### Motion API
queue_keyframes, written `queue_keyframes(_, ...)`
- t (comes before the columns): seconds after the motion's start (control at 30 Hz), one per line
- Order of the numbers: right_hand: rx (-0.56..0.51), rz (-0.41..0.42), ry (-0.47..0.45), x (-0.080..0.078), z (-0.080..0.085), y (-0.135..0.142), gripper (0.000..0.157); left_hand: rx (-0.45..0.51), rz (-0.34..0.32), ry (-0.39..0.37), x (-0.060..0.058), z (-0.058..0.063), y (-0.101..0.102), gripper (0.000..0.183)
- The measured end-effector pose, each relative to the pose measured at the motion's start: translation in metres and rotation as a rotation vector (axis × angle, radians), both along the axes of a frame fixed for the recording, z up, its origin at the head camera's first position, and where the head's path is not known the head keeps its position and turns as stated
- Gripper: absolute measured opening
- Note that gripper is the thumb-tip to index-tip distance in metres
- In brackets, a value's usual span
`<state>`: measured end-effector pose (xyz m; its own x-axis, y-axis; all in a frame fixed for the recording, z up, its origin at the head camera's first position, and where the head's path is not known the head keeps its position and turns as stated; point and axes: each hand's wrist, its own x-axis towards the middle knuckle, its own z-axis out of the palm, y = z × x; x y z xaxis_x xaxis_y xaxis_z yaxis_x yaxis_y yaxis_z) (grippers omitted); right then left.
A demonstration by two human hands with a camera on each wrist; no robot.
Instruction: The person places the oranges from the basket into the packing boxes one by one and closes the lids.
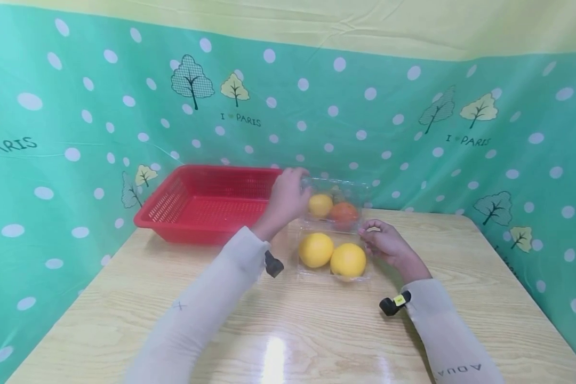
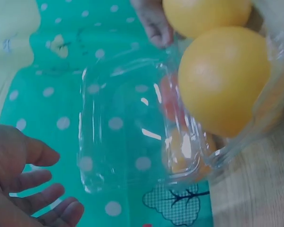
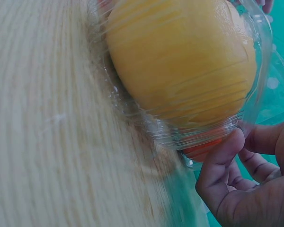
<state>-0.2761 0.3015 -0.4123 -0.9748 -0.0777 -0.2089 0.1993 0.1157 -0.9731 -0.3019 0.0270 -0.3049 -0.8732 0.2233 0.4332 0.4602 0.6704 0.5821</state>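
A clear plastic clamshell container (image 1: 333, 274) stands on the table with its lid (image 2: 116, 142) raised at the back. Two large round yellow fruits (image 1: 316, 249) sit side by side in its near half. Through the raised lid show a smaller yellow-orange fruit (image 1: 320, 205) and a red-orange fruit (image 1: 344, 214) behind. My left hand (image 1: 288, 196) is at the left of the lid, fingers spread and relaxed; the left wrist view shows a gap between them and the plastic. My right hand (image 3: 246, 175) pinches the container's right rim between thumb and finger.
A red plastic basket (image 1: 206, 234) with perforated sides stands at the back left, close beside my left forearm. The wooden table (image 1: 249, 330) extends to a green dotted curtain (image 1: 393, 138) behind and at both sides.
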Motion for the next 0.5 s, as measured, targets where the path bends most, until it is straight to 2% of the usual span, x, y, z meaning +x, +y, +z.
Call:
queue_keyframes(0.2, -0.012, -0.011, 0.000, -0.001, -0.001, 0.000, 0.008, 0.120, 0.000, -0.054, -0.016, -0.007, -0.006, 0.039)
queue_keyframes(0.33, -0.002, -0.010, -0.003, -0.001, -0.001, 0.000, 0.009, 0.148, 0.001, -0.088, -0.024, -0.013, -0.008, 0.041)
queue_keyframes(0.5, -0.004, 0.001, 0.003, 0.000, 0.000, 0.001, 0.014, 0.239, -0.034, -0.185, -0.030, -0.017, -0.008, 0.042)
